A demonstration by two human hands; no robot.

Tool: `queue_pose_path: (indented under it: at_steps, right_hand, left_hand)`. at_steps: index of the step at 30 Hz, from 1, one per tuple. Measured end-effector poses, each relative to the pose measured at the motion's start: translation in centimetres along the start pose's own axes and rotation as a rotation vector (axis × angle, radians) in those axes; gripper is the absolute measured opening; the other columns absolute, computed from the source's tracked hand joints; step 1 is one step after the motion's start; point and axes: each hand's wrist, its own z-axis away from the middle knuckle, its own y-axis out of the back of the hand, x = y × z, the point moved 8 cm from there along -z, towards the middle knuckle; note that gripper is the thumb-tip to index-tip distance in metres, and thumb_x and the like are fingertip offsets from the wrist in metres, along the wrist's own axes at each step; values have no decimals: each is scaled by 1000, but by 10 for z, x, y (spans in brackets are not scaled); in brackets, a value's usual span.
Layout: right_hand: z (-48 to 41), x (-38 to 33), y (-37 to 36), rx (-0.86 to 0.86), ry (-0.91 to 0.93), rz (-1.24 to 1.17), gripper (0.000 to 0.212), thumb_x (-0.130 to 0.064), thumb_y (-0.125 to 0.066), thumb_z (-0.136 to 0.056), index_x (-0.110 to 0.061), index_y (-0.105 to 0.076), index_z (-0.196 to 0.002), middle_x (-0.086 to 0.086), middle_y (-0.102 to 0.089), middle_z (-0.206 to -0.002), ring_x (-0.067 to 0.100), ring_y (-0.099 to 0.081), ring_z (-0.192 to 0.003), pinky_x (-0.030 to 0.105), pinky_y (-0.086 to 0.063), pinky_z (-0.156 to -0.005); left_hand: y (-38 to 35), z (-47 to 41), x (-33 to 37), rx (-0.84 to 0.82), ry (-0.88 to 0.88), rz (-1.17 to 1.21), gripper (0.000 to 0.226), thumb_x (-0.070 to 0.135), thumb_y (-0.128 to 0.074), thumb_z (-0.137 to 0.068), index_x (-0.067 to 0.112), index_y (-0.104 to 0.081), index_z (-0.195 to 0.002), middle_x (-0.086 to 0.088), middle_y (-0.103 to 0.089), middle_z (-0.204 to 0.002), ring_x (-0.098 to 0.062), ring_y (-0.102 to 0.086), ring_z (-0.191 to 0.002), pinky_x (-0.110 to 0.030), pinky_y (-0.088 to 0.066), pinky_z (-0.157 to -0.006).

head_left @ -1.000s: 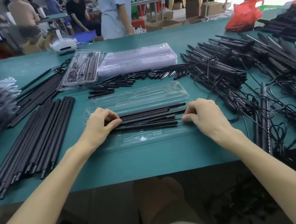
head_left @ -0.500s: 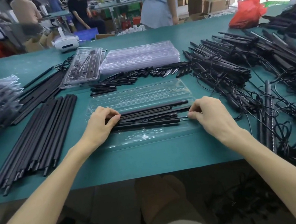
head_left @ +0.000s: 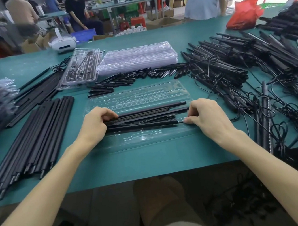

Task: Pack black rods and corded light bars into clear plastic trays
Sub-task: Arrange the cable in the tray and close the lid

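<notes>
Working in the near half of the clear tray (head_left: pixel 138 99) on the green table (head_left: pixel 150 160), over a few black rods (head_left: pixel 153 108) and one light bar (head_left: pixel 141 114) with its thin cord (head_left: pixel 145 121), all lying side by side there. Holding their left ends with the left hand (head_left: pixel 94 127), fingers curled round them. Pinching the right tip of the front rod (head_left: pixel 142 126) with the right hand (head_left: pixel 207 116), thumb and fingers closed on it. Probably pushing that rod down into its groove.

Maybe going wrong like this:
- Pressing one end harder than the other and making the rod pop up.
- Squashing the cord under a rod and stopping things from lying flat.
- Pushing too hard and bending the soft tray.
- Bumping the tray toward the tangle of corded bars (head_left: pixel 234 75) near its right side and catching a loose wire.
</notes>
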Motion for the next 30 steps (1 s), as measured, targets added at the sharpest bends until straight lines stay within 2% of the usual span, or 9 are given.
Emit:
queue_pose_path:
  at_steps: [2, 4, 10, 14, 17, 21, 26, 28, 30]
  right_hand:
    - [0, -1, -2, -1, 11, 21, 25, -22, -80, -83, -16, -59, -71, -4, -55, -81, 16, -51, -81, 37, -45, -74]
    - [-1, -1, -3, 1, 16, 26, 25, -22, -80, -83, -17, -59, -71, -5, -54, -80, 15, -51, -80, 35, -42, -71]
    - [-2, -2, -4, 2, 40, 38, 25, -24, -80, -84, -18, -59, -72, -6, -53, -81, 10, -49, -77, 33, -41, -70]
    - [-4, -1, -5, 1, 59, 61, 22, -25, -78, -85, -18, -60, -75, -8, -51, -81, 11, -47, -79, 32, -39, -71]
    - [-5, 0, -6, -45, 87, 57, 14, -22, -75, -88, -18, -64, -81, -8, -52, -84, 14, -48, -85, 29, -37, -74]
    - [-4, -2, 9, -25, 129, -110, 2, -19, -73, -91, -18, -73, -89, -4, -60, -89, 8, -56, -84, 24, -45, -82]
    - [-7, 13, 58, 221, 60, -206, 17, -6, -61, -97, -14, -74, -103, -2, -67, -101, 7, -62, -90, 4, -43, -80]
    - [-9, 24, 65, 210, 2, -154, 25, 0, -56, -97, -13, -73, -109, 0, -68, -108, 11, -63, -98, 7, -41, -86]
    - [-9, 35, 60, 113, -52, -69, 30, 3, -55, -96, -11, -70, -117, 4, -69, -114, 17, -63, -105, 17, -42, -94]
  left_hand:
    - [-1, -2, 17, 27, -67, -60, 48, -19, -40, -87, 15, -72, -94, -7, -65, -103, -21, -57, -99, -24, -42, -91]
    - [-6, -3, 40, 28, -166, -64, 34, -10, -47, -94, 13, -73, -96, -4, -64, -101, -18, -55, -100, -23, -38, -91]
    - [-47, -1, 95, -127, -345, 36, 9, 17, -64, -97, 15, -71, -102, -1, -62, -101, -15, -55, -99, -29, -43, -95]
    - [-75, 5, 113, -213, -394, 74, 23, 33, -68, -95, 19, -71, -114, 1, -62, -111, -16, -53, -110, -33, -40, -103]
    - [-92, 9, 113, -242, -401, -48, 39, 44, -61, -96, 31, -62, -133, 5, -55, -127, -16, -42, -122, -35, -31, -110]
    - [-97, 9, 110, -241, -410, -156, 41, 45, -51, -101, 38, -53, -141, 6, -50, -133, -17, -38, -123, -38, -30, -110]
    - [-96, 8, 110, -238, -412, -151, 37, 42, -46, -104, 37, -54, -140, 7, -51, -132, -18, -39, -122, -37, -31, -107]
    - [-94, 7, 109, -240, -418, -144, 37, 43, -47, -104, 38, -54, -140, 8, -51, -130, -16, -39, -120, -37, -31, -107]
    - [-93, 6, 108, -243, -422, -128, 37, 43, -49, -103, 38, -55, -139, 10, -51, -127, -14, -39, -118, -36, -31, -107]
